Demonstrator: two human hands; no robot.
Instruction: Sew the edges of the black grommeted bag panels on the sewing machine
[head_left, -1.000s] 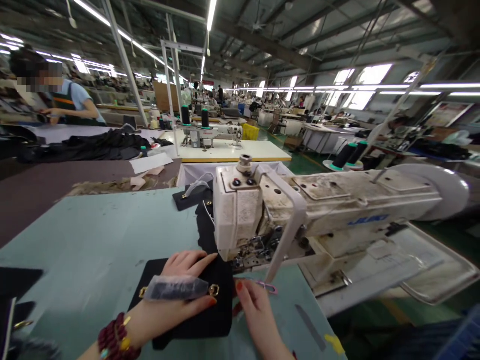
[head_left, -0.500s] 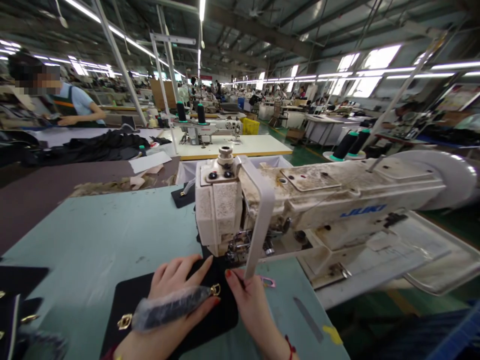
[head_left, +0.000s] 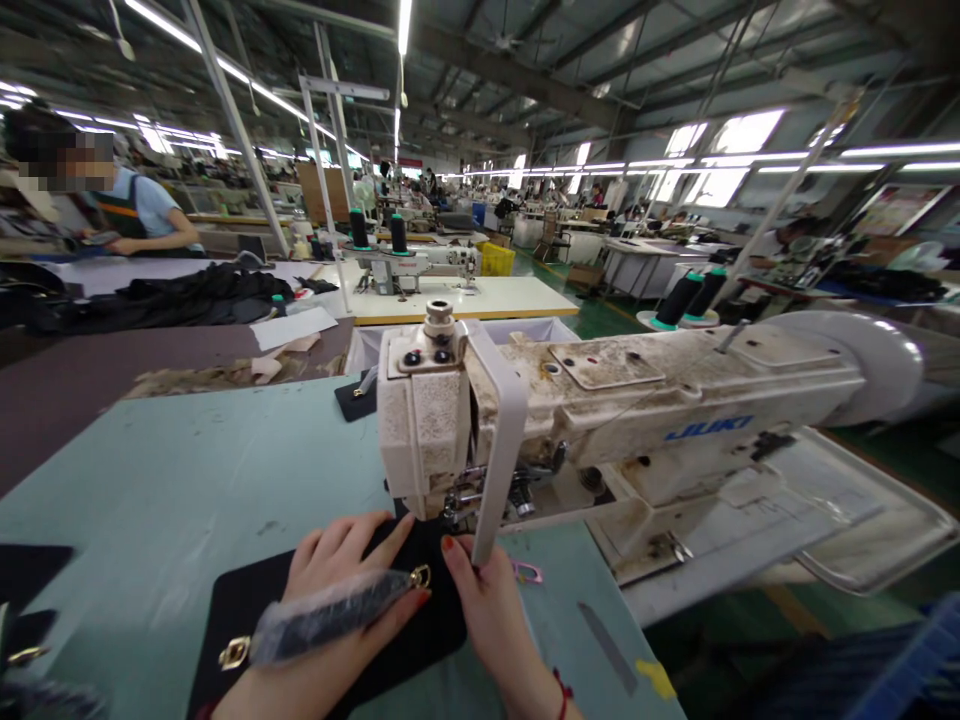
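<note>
A black bag panel [head_left: 405, 640] lies under the head of a white JUKI sewing machine [head_left: 427, 430]. Its plastic-wrapped handle [head_left: 322, 618], with gold fittings at both ends, arches over the back of my left hand [head_left: 349, 570]. That hand lies flat on the panel, its fingers stretched toward the presser foot area. My right hand [head_left: 484, 600] pinches the panel's right edge between thumb and fingers, beside the machine's pale guard bar [head_left: 501, 470]. The needle and stitch point are hidden behind the machine head and fingers.
A grey blade-like strip [head_left: 607, 648], a pink-rimmed piece [head_left: 527, 572] and a yellow scrap [head_left: 656, 678] lie on the blue-green tabletop [head_left: 225, 470]. Another black panel [head_left: 356, 398] rests behind the machine head. More black pieces [head_left: 34, 575] are at left. A co-worker [head_left: 142, 215] stands at far left.
The whole view has shifted slightly, so the machine, hands and panel appear a little farther left. Both hands keep the same hold on the panel.
</note>
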